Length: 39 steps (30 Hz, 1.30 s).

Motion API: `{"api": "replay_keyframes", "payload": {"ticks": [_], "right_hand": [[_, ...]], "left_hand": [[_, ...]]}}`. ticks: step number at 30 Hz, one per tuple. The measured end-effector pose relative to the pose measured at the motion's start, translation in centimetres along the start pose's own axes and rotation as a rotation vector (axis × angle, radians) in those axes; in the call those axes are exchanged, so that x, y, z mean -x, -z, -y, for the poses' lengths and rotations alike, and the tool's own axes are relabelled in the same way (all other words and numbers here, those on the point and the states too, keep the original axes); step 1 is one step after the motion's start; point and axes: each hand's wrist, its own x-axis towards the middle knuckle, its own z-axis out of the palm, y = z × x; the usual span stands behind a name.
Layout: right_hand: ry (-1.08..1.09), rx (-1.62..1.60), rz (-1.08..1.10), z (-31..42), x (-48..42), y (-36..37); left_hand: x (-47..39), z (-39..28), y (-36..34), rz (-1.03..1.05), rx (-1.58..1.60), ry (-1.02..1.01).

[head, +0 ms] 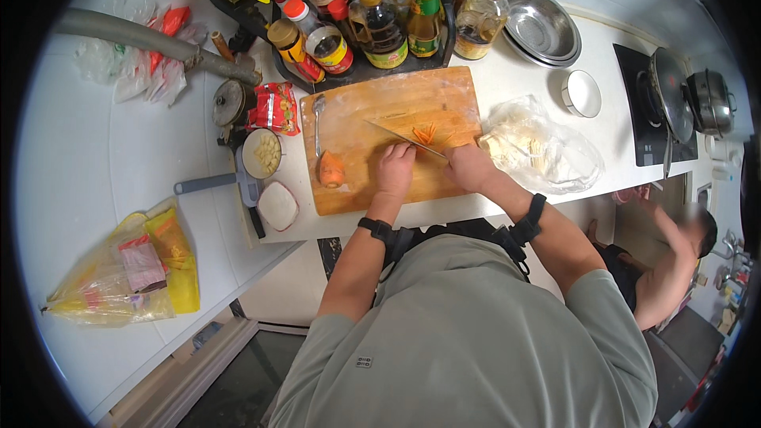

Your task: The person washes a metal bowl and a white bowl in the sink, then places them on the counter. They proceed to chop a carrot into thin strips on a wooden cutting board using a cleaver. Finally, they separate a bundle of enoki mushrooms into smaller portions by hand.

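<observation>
My right hand [469,166] is closed around the handle of a kitchen knife [404,138], whose blade points up and left over the wooden cutting board [357,101]. My left hand [396,163] rests on the board beside the blade with its fingers curled; whether anything lies under the fingertips is hidden. Thin carrot strips [424,133] lie just beyond the blade. A peeled carrot piece [331,170] sits at the board's left side, below a metal spoon [319,125]. Right of the board, a clear plastic bag [553,157] holds pale strips of food.
Sauce and oil bottles [377,30] crowd a black rack behind the board. At left stand a bowl of pale cubes [262,153] and a dish of white contents [278,206]. Metal bowls [541,27], a white bowl [581,94] and a cooktop [645,101] lie right. Another person [669,261] is at far right.
</observation>
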Motion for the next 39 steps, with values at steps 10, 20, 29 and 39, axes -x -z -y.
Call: {"api": "replay_keyframes", "payload": {"ticks": [10,20,29,39], "right_hand": [[-0.043,0.099,0.081,1.3,-0.5,0.0],[-0.023,-0.174,-0.070,-1.3,-2.4,-1.5],[0.027,0.069,0.103,0.4,-1.7,0.1],[0.002,-0.204,-0.090,0.0,-1.9,-1.2]], "left_hand": [[0.0,-0.4,-0.3,-0.012,-0.117,-0.005],[-0.4,-0.1,-0.3,-0.019,-0.029,0.011],[0.5,-0.2,-0.3,0.015,-0.021,0.031],[0.9,0.5,-0.8,-0.028,0.059,0.054]]}}
